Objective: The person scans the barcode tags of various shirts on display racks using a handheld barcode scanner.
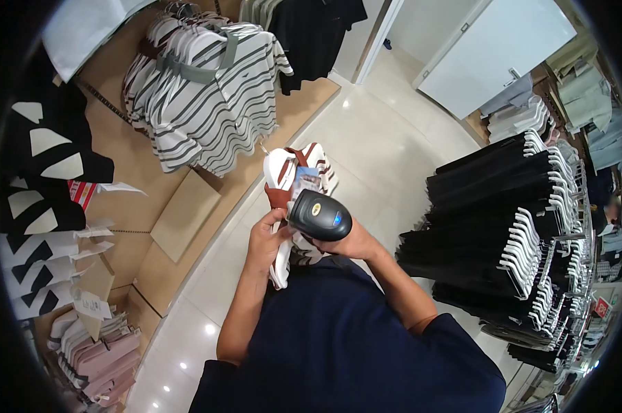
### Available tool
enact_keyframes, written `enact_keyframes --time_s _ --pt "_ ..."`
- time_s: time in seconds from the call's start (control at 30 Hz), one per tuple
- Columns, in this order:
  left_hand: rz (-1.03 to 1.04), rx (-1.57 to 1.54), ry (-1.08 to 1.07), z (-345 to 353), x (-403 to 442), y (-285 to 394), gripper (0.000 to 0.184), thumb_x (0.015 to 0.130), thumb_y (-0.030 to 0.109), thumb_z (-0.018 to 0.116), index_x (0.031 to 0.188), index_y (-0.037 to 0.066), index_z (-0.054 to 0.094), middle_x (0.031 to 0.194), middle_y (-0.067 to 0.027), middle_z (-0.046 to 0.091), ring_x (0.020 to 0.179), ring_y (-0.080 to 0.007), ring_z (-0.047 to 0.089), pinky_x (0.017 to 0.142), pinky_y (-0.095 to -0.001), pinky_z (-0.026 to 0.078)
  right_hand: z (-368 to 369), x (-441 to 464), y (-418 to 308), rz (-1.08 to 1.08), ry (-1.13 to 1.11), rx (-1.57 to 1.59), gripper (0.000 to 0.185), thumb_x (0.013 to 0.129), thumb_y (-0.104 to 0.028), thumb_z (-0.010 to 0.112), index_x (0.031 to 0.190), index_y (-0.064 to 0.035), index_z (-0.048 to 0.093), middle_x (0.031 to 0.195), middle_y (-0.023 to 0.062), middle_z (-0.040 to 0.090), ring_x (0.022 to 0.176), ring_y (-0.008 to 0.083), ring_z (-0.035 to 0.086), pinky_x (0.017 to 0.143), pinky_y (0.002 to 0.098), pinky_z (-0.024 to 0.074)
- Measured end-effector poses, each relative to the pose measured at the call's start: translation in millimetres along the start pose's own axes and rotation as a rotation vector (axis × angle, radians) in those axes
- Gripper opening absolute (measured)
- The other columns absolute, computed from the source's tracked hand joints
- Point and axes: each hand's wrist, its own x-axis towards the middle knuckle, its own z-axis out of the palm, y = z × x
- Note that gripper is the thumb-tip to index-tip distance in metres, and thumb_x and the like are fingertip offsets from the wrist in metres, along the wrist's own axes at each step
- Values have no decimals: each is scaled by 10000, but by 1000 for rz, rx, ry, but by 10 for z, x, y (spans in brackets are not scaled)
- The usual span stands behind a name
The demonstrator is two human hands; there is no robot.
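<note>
Near the middle, my left hand (266, 239) is closed on a folded white garment with red-brown collar and stripes (280, 196), at the edge by its collar. The garment is on a white hanger whose metal hook shows at the top. My right hand (352, 242) is closed around a black handheld scanner (321, 215) with a yellow label and a small blue light. The scanner's head covers part of the garment and of a clear, bluish tag or packet (307, 180). Most of my right fingers are hidden under the scanner.
Striped shirts (208, 96) hang at upper left, above a wooden shelf ledge (249, 162). Pink garments (104, 358) hang at lower left. Racks of black garments (486, 186) on white hangers stand to the right. A white door (497, 51) is behind.
</note>
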Motion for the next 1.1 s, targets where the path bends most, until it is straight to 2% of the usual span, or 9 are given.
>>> enact_keyframes --time_s 0.2,0.3,0.53,0.73,0.8,0.93,0.97,1.07,1.1 --pt "65 249 50 111 -58 87 92 888 12 735 964 19 682 912 3 649 842 -67 588 766 -223 468 -76 2 201 159 104 249 381 838 28 752 1198 -17 636 1048 51 708 966 136 658 846 306 540" --pt "124 326 61 191 -45 116 81 897 40 746 939 19 680 888 11 642 828 -59 576 758 -219 464 -89 28 314 -25 175 342 367 836 18 741 1188 -16 642 1060 50 700 970 136 656 835 287 528" --pt "90 424 55 90 84 -17 132 921 107 742 941 -17 703 837 6 648 789 -55 558 729 -222 465 -110 43 389 -11 271 397 369 783 -6 755 1139 -33 659 1036 17 661 911 113 606 799 281 499" --pt "-74 471 136 -246 171 -365 510 1035 465 551 1009 -11 734 824 -10 657 767 -69 536 710 -239 442 -263 -7 109 -72 305 272 393 689 -91 749 1067 -30 660 884 24 609 774 121 571 706 271 447" --pt "-106 329 130 -254 187 -380 602 1033 545 507 1063 -14 730 864 -30 681 807 -84 572 747 -248 462 -278 3 86 -49 107 221 437 687 -41 764 1110 -11 660 981 61 677 888 168 629 832 318 505" --pt "21 200 -75 -228 165 -406 736 1033 629 393 1199 -26 686 1052 -87 723 976 -150 646 901 -288 499 -31 46 35 9 -46 -40 448 782 -22 777 1202 -10 624 1026 46 712 933 167 637 865 342 520" --pt "143 54 -178 -196 149 -442 542 1059 473 493 1185 -16 689 1025 -66 721 940 -139 646 870 -286 515 -15 48 52 -9 -93 -103 421 776 -17 772 1173 -8 635 1022 59 713 917 169 639 857 346 524" --pt "10 77 -176 -159 99 -342 292 1027 239 608 1148 -11 699 1000 -43 719 901 -122 647 825 -277 529 -6 30 132 7 -94 -134 350 764 -6 755 1100 3 657 987 79 715 870 161 644 820 329 533" --pt "-75 39 -77 4 68 -206 172 961 50 646 1111 -13 703 977 -28 716 867 -100 640 778 -258 527 -29 16 182 35 -65 -117 351 765 -6 755 1102 3 657 982 75 716 868 158 645 816 325 534"
